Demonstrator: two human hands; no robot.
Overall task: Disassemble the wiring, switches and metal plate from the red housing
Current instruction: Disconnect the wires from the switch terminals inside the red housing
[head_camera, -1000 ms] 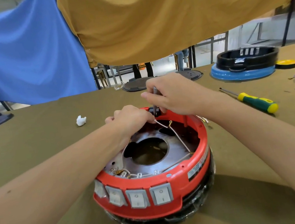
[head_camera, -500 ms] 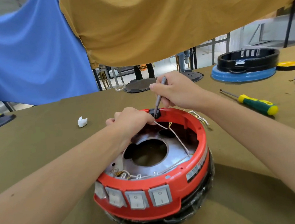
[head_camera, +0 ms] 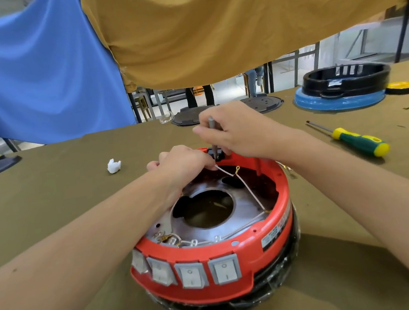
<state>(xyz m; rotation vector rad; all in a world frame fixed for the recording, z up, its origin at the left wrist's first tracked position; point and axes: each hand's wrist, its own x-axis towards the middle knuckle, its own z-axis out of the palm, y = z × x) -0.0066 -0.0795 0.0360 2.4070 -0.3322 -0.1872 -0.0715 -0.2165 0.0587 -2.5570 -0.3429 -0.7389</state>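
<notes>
Rocker switches (head_camera: 207,271) marked O and I; red housing (head_camera: 252,257) label unreadable

Right hand (head_camera: 236,130) gripping tool (head_camera: 213,138) over red housing (head_camera: 237,261)

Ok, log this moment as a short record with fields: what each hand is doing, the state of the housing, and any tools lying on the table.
left hand: pinches a thin wire at the far rim of the red housing
right hand: holds a slim grey tool upright, tip down at a black part on the far rim
metal plate: still inside the housing
switches: four, still mounted on the near side
spare tool: green and yellow screwdriver lying on the table, to the right
</notes>
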